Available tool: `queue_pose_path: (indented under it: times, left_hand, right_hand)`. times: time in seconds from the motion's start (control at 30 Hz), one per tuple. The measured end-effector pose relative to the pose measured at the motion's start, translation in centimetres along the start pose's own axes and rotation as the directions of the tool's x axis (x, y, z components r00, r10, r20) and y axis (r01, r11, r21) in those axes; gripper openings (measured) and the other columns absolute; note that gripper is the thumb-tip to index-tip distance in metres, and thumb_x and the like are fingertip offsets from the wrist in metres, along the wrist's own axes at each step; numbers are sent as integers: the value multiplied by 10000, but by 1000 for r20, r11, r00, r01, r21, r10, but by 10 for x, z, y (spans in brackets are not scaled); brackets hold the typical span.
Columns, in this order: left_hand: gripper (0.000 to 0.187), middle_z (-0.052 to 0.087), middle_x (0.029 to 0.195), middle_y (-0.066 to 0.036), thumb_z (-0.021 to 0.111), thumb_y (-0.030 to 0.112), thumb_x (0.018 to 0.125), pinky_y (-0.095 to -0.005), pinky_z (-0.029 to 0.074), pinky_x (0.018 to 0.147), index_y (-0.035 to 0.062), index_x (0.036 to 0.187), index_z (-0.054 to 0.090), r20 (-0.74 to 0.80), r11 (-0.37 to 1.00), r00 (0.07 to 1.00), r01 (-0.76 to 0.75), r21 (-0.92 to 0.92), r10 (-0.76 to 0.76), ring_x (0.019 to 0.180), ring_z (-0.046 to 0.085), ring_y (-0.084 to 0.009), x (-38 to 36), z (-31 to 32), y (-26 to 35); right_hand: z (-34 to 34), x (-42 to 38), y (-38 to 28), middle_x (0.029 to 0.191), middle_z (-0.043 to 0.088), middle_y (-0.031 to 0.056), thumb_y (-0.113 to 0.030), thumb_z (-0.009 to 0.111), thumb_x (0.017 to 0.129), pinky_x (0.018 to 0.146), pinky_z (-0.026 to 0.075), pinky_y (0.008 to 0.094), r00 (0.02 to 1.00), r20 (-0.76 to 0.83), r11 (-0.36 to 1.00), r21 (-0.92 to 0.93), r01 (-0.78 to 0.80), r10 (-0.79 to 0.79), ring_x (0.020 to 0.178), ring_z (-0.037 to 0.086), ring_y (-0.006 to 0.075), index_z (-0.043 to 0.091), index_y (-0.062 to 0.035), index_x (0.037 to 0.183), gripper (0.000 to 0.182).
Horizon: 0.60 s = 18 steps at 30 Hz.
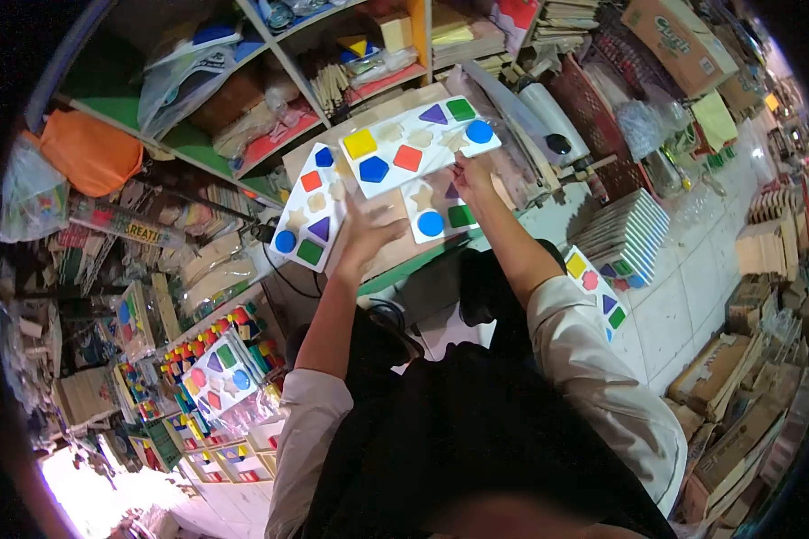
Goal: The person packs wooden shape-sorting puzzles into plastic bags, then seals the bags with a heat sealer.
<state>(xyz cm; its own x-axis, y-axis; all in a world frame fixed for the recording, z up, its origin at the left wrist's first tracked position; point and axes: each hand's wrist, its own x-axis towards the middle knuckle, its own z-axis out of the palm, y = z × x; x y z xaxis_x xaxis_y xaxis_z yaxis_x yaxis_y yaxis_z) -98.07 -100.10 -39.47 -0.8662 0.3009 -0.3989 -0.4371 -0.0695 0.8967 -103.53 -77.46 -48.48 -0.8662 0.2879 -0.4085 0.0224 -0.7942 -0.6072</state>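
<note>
A long white shape puzzle board is tilted above the table. It carries yellow, blue, red, purple and green shapes, with some bare wood-coloured spots. My right hand grips its lower right edge. Another white board lies partly hidden beneath it, with a blue circle and a green piece showing. To the left lies a third board with blue, red, purple and green shapes. My left hand is beside that board's right edge, fingers spread and holding nothing.
Shelves with bags and wooden parts stand behind the table. On the floor at right is a stack of boards, with a loose shape board beside it. Cardboard boxes line the right side. More coloured pieces and boards sit at lower left.
</note>
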Motion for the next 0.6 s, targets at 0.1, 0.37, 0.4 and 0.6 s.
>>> queue_pose_path:
  times: [0.1, 0.37, 0.4, 0.6]
  left_hand:
    - [826, 370, 1192, -182, 616, 77, 751, -375, 485, 743, 119, 1316, 15, 215, 981, 958, 192, 15, -191, 923, 534, -261, -2, -8, 17]
    - [485, 540, 887, -100, 598, 130, 773, -311, 498, 675, 66, 1161, 314, 53, 992, 995, -80, -97, 85, 799, 583, -226, 44, -68, -4]
    - [464, 545, 866, -109, 589, 95, 775, -317, 501, 688, 52, 1155, 327, 141, 991, 982, -116, -68, 125, 808, 582, -232, 38, -61, -6]
    - [538, 554, 977, -126, 621, 127, 752, -323, 481, 731, 3, 1194, 341, 131, 983, 981, 155, -100, -142, 828, 564, -213, 41, -83, 8]
  right_hand:
    - [26, -21, 5, 781, 528, 68, -27, 468, 825, 559, 515, 306, 1000, 22, 1000, 14, 6, -6, 643, 549, 170, 435, -38, 961, 141]
    - [20, -10, 29, 777, 500, 60, -40, 480, 825, 477, 474, 286, 995, 90, 994, -104, -32, 41, 599, 517, 152, 429, -55, 975, 159]
    - [24, -10, 32, 771, 497, 60, -33, 473, 822, 471, 475, 288, 998, 64, 1000, -17, -13, 14, 587, 512, 150, 427, -60, 978, 165]
    - [24, -20, 29, 771, 507, 62, 7, 488, 809, 456, 448, 236, 997, 68, 998, -51, 28, -25, 595, 517, 131, 409, -81, 1027, 248]
